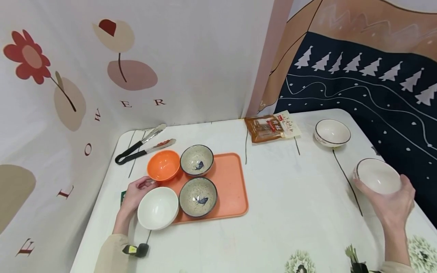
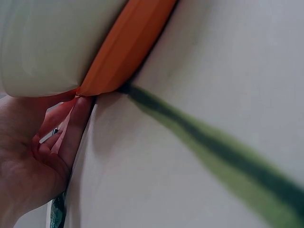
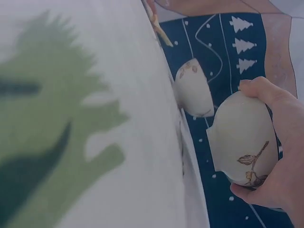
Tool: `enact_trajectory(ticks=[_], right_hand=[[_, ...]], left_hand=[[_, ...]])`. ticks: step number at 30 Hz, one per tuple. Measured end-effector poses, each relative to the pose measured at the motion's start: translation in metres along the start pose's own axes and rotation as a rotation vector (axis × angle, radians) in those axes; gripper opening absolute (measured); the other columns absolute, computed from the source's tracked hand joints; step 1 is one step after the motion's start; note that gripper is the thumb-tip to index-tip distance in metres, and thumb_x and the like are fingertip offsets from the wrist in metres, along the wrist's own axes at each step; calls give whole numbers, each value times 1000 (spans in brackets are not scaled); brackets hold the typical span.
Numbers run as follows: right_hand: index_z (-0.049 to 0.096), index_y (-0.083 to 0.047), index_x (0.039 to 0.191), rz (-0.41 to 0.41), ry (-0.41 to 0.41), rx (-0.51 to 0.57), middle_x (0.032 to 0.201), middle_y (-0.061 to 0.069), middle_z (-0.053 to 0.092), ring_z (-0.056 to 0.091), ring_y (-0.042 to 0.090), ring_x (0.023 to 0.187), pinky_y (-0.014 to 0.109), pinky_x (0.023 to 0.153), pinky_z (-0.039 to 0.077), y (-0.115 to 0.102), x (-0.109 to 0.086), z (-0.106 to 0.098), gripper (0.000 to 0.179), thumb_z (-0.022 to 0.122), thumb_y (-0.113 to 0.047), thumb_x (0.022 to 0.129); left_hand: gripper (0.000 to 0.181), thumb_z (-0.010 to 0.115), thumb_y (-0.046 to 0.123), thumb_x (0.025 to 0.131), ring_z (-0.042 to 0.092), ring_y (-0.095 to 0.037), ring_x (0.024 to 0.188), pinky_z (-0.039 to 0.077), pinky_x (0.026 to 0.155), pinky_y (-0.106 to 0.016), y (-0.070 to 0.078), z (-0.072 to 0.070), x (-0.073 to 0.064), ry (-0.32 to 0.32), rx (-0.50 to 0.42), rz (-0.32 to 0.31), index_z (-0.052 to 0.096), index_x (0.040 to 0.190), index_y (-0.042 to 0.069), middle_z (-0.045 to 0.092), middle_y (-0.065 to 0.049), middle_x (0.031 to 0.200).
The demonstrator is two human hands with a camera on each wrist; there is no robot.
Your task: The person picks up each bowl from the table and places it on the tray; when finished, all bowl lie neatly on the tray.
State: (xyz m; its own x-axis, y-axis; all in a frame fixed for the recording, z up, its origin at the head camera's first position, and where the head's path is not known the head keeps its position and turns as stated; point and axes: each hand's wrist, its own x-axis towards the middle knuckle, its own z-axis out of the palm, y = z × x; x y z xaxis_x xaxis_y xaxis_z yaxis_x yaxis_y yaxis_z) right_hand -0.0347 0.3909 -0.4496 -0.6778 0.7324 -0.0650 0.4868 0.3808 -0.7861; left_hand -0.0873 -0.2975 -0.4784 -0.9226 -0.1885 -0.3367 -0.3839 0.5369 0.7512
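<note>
My left hand [image 1: 136,194] reaches between an orange bowl [image 1: 164,165] and a plain white bowl [image 1: 158,208], gripping the left edge of an orange tray [image 1: 235,185]. In the left wrist view its fingertips meet the tray's edge [image 2: 124,52], close under the white bowl [image 2: 42,42]. Two speckled bowls with a blue fish design, a rear one [image 1: 197,160] and a front one [image 1: 198,197], stand on the tray. At the far right, my right hand [image 1: 392,203] grips a dark-rimmed white bowl [image 1: 379,176] around its sides; a brown twig pattern decorates its outside.
A second dark-rimmed bowl [image 1: 332,133] stands at the back right, beyond the held one. Black-handled tongs [image 1: 141,146] lie at the back left. A brown food packet [image 1: 271,127] lies by the back wall. The table's right edge passes near my right hand.
</note>
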Motion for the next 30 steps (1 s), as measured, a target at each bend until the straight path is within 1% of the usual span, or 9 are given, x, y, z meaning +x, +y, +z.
enact_trajectory(ticks=[3, 7, 10, 14, 17, 19, 23, 30], right_hand=[[19, -26, 162, 5, -10, 8, 168, 8, 18, 18, 37, 152, 56, 122, 20, -9, -3, 2, 115, 87, -38, 72], [20, -27, 162, -31, -31, 14, 168, 6, 19, 18, 37, 152, 57, 121, 20, -23, -7, 6, 114, 88, -37, 71], [22, -27, 162, -84, -51, 21, 168, 5, 21, 19, 35, 152, 55, 122, 19, -33, -13, 9, 113, 89, -36, 71], [25, -25, 161, -164, -67, 36, 166, 5, 25, 24, 31, 151, 52, 122, 21, -47, -20, 14, 111, 90, -32, 71], [26, -22, 160, -214, -85, 43, 166, 5, 26, 26, 31, 151, 55, 120, 24, -55, -25, 19, 111, 90, -30, 70], [26, -19, 160, -248, -100, 46, 165, 7, 27, 28, 33, 150, 58, 118, 27, -61, -28, 23, 111, 90, -28, 70], [27, -17, 160, -305, -144, 45, 160, 16, 33, 33, 41, 143, 66, 111, 32, -72, -36, 31, 111, 91, -27, 69], [26, -15, 160, -395, -232, 49, 155, 21, 38, 37, 45, 140, 68, 110, 32, -90, -46, 49, 115, 92, -26, 67]], left_hand=[[57, 66, 39, 98, 56, -11, 87, 49, 70, -21, 0, 0, -1, 2, 1, -3, 56, 141, 4, 64, -1, 100], [56, 65, 38, 99, 56, -12, 88, 49, 70, -20, 0, -1, -1, 4, 6, 2, 56, 142, 3, 64, -3, 101], [56, 64, 37, 99, 56, -14, 90, 50, 70, -20, 0, 0, 0, 7, 11, 3, 55, 142, 3, 65, -5, 103], [56, 63, 38, 100, 56, -15, 92, 51, 71, -21, 0, 0, 2, 9, 19, 7, 55, 143, 4, 65, -7, 105], [55, 63, 39, 100, 56, -16, 92, 50, 72, -21, -1, 0, 2, 9, 24, 12, 55, 143, 5, 65, -7, 105], [55, 63, 39, 99, 57, -16, 92, 50, 72, -21, -1, 0, 2, 8, 26, 13, 56, 142, 5, 65, -7, 105], [55, 63, 39, 100, 57, -16, 93, 51, 72, -21, -1, 0, 2, 6, 27, 6, 55, 142, 5, 65, -7, 105], [56, 63, 40, 100, 57, -17, 94, 51, 73, -22, -2, 1, 2, 4, 25, 5, 55, 143, 6, 66, -8, 107]])
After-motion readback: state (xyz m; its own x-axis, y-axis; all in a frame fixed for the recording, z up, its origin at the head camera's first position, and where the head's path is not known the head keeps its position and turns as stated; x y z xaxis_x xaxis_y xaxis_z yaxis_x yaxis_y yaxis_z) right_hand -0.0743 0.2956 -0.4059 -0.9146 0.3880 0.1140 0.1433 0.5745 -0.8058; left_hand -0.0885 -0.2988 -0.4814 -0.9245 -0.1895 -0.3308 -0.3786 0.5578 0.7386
